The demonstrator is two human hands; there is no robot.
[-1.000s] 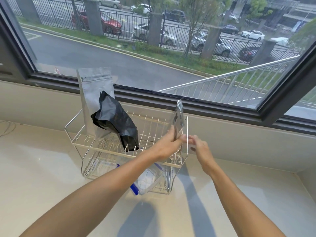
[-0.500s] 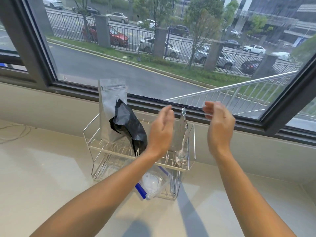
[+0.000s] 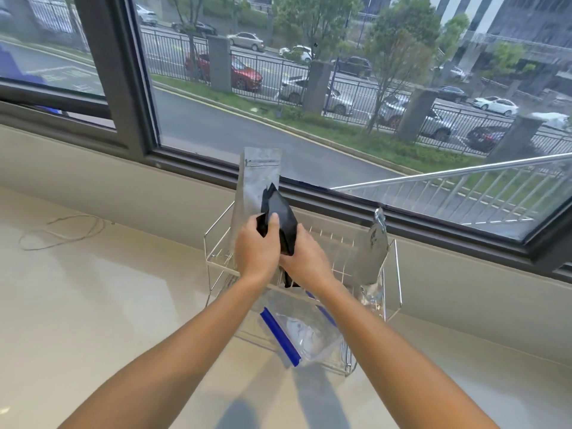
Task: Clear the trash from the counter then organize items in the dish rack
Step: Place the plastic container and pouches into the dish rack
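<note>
Two tiers of a wire dish rack (image 3: 397, 274) are seen on the counter (image 3: 93, 305). Just behind the grip a silver pouch (image 3: 257, 187) is stood upright. Between both hands a black bag (image 3: 280, 218) is clamped, fingers of the left hand (image 3: 257, 252) and right hand (image 3: 305, 260) curled round it.

Both arms stretched forward, left hand (image 3: 258, 247) and right hand (image 3: 305, 260) close together, fingers curled, both gripping the black bag (image 3: 280, 221).
</note>
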